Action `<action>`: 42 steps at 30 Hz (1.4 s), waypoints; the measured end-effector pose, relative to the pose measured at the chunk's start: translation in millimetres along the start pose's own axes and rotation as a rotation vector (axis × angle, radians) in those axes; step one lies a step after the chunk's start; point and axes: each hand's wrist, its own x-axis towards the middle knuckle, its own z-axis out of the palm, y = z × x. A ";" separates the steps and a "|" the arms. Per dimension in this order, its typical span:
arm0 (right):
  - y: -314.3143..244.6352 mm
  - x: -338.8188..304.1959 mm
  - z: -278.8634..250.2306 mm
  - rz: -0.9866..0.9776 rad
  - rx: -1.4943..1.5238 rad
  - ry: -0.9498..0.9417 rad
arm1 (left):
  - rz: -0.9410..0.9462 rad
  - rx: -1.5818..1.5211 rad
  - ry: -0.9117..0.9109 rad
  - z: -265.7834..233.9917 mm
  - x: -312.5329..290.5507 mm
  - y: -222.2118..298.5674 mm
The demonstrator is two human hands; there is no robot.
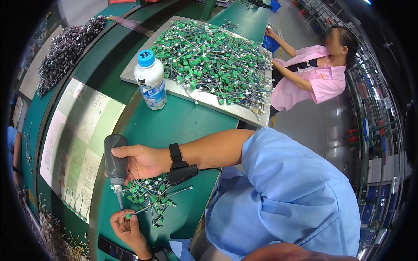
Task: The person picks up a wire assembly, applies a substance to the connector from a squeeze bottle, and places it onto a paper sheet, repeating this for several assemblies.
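Observation:
My right hand (143, 158) is wrapped round a dark grey squeeze bottle (116, 158), held upside down. Its narrow translucent nozzle points down, the tip close above my left fingers. Between the thumb and fingers of my left hand (128, 230) is a wired connector (128, 216) with a small green housing; its thin lead runs off to the right. Whether the nozzle touches the connector I cannot tell. Beside both hands a loose heap of green wired connectors (152, 198) lies on the green tabletop (174, 124). A black band with a small box is strapped on my right wrist.
A metal tray (204, 96) piled with green connectors stands beyond my right arm. A drink bottle (151, 82) with a blue cap is next to it. Printed sheets (78, 135) and a dark heap of parts (65, 52) lie left. A person (313, 74) in pink stands by the tray.

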 end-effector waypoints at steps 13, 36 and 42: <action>5.5 1.3 -4.0 0.006 -0.016 -0.044 | -0.023 -0.087 0.010 -1.3 -4.1 8.9; 3.7 3.0 -0.9 0.000 -0.019 -0.019 | 0.041 -0.069 -0.034 -15.0 0.7 -5.9; 5.2 2.8 -0.3 0.000 -0.020 -0.008 | -0.080 -0.059 -0.011 -12.5 -5.5 13.9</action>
